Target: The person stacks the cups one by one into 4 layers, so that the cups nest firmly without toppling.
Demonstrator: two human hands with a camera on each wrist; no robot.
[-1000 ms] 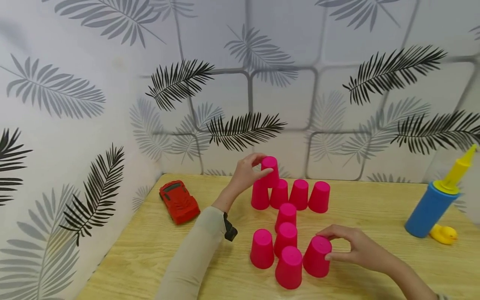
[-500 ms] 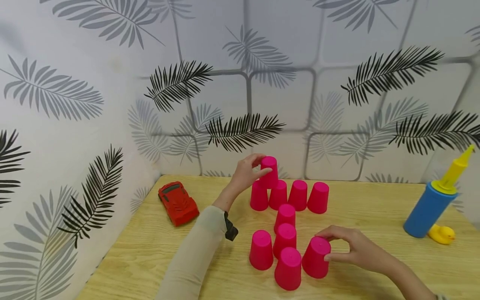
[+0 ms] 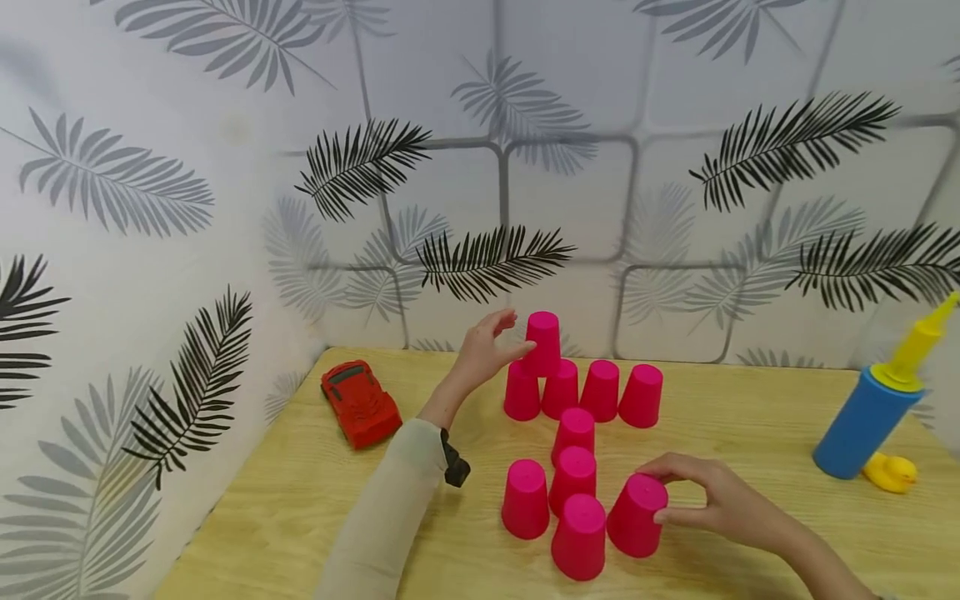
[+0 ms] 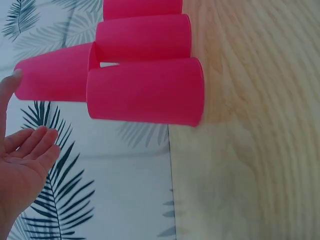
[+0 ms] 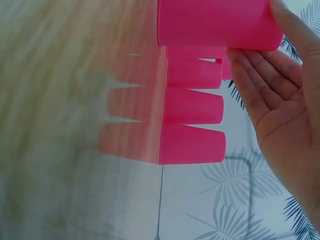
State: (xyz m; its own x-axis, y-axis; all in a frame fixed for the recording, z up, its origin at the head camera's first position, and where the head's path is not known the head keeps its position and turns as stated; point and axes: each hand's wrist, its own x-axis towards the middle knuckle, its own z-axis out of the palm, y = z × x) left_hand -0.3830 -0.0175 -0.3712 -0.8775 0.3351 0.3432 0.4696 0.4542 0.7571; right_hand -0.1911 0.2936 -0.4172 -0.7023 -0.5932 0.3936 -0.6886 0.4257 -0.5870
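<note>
An upside-down pink cup (image 3: 543, 343) rests across the two leftmost cups of the back row. Beside it my left hand (image 3: 480, 352) has its fingers spread away from the cup; in the left wrist view the thumb still lies at the end of that raised cup (image 4: 55, 74). At the front right, my right hand (image 3: 712, 500) holds another upside-down pink cup (image 3: 637, 515) between thumb and fingers, and this cup stands on the table. The right wrist view shows the thumb and fingers around that cup's (image 5: 215, 22) narrow end.
In the back row stand several pink cups (image 3: 600, 392). More form a line toward the front (image 3: 574, 479), with one to the left (image 3: 525, 500). A red toy car (image 3: 360, 404) lies left; a blue-and-yellow pump (image 3: 862, 425) and yellow duck (image 3: 890, 472) are right, on the wooden table (image 3: 277, 508).
My left hand has let go of the raised cup, its fingers opening and drawing back slightly left. The cup stays on top of the back row. The right hand keeps its hold.
</note>
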